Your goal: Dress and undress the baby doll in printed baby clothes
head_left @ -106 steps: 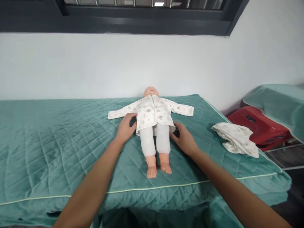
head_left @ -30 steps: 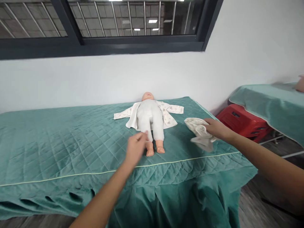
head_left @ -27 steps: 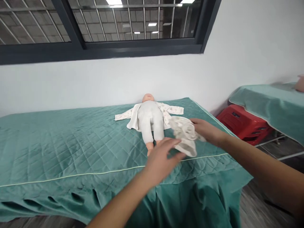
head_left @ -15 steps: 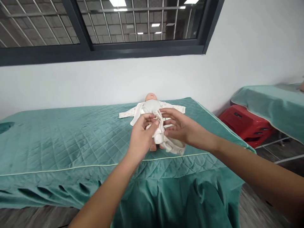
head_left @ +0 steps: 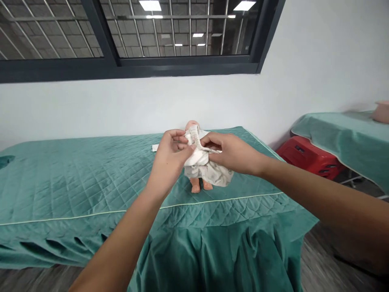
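Small white patterned baby pants (head_left: 217, 174) with a gathered waistband hang bunched between my two hands, above the bed. My left hand (head_left: 170, 156) pinches the left side of the cloth between thumb and fingers. On the other side, my right hand (head_left: 235, 153) is closed on the waistband edge. Behind the cloth a baby doll (head_left: 195, 186) lies on its back; its head top and bare feet show, while its middle is mostly hidden. A pale sleeve end (head_left: 154, 147) of the doll's top sticks out to the left.
A green quilted cover (head_left: 91, 174) spreads over the bed, with a pleated skirt at the front. At the right stand a red plastic stool (head_left: 306, 156) and another green-covered bed (head_left: 340, 125) bearing a pink object (head_left: 381, 111). A white wall and barred window (head_left: 182, 36) lie behind.
The pants have been turned and lifted, so the waistband now points up and the cloth spreads below. My right hand has closed on the edge. My left hand has moved slightly left and up.
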Demonstrator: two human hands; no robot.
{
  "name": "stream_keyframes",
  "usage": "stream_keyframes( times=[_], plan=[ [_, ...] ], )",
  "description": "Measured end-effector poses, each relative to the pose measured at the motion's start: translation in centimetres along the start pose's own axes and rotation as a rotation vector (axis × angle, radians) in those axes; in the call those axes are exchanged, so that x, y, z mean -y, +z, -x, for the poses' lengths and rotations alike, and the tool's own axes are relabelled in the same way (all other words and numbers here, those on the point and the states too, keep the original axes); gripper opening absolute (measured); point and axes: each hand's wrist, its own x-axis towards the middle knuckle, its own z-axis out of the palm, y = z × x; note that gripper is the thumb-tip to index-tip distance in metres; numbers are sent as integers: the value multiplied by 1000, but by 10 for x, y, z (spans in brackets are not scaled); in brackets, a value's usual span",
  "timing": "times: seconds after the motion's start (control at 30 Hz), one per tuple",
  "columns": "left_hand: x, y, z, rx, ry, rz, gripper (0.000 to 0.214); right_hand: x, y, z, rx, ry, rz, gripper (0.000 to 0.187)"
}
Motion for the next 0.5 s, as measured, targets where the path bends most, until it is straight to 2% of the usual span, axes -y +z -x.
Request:
stream_keyframes(
  times=[0.1,0.2,0.33,0.4,0.5],
  plan=[
    [0,-7,-2,21,223,-319,56,2,-9,-6,55,1,25,22],
    [-5,-10,-10,121,397,-522,48,5,-16,-13,46,-9,-12,18],
    [-11,-13,-22,168,444,-608,15,9,-26,-19,40,-55,-36,21],
    [-13,-14,-23,144,441,-589,9,10,-31,-18,39,-82,-31,23],
    [-19,-17,-19,91,381,-437,8,12,-38,-15,21,-79,-36,16]
  ],
)
